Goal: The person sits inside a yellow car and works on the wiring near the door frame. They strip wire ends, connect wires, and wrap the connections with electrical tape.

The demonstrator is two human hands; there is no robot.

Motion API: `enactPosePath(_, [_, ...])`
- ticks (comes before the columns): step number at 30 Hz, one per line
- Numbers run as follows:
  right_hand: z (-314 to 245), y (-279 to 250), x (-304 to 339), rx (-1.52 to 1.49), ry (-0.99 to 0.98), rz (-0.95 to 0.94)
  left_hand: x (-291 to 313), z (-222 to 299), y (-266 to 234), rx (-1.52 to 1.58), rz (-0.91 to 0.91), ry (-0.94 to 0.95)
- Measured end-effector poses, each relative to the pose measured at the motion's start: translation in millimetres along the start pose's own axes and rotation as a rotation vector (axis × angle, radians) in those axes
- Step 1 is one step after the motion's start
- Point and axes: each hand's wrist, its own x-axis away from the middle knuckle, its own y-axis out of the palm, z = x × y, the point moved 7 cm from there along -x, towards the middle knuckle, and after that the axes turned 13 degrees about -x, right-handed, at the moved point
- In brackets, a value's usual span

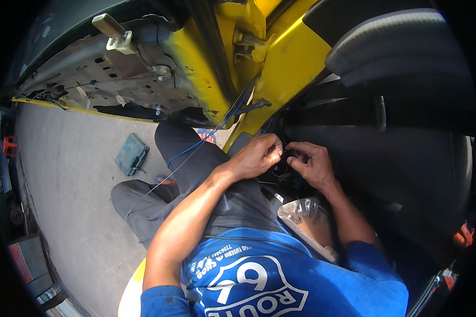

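My left hand (255, 158) and my right hand (316, 168) meet close together above my lap, just inside the yellow door opening. Each is closed in a pinch, thumb against fingers. Thin black wire (280, 170) loops between and below the fingertips; its ends are lost in the dark. A blue wire (188, 152) and a thin grey one run from the door hinge side across my left leg, passing left of my hands. Below my right hand lies a crumpled clear plastic bag (302, 212).
A car door (127, 66) with its inner panel bare hangs open at the upper left, beside the yellow pillar (296, 58). Dark seats (402, 47) fill the right. On the concrete floor lies a teal case (132, 154); a red stool (9, 146) stands at the far left.
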Motion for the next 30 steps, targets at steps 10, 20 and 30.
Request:
enactPosePath(10, [108, 10, 6, -0.698, 0.300, -0.218, -31, -31, 39, -0.075, -0.194, -0.043])
enactPosePath(20, [156, -35, 51, -0.636, 0.497, -0.094, -52, -163, 196, -0.376, -0.656, -0.802])
enactPosePath(30, [136, -4, 30, -1.060, 0.459, -0.207, -54, -149, 135, -0.298, -0.375, -0.548])
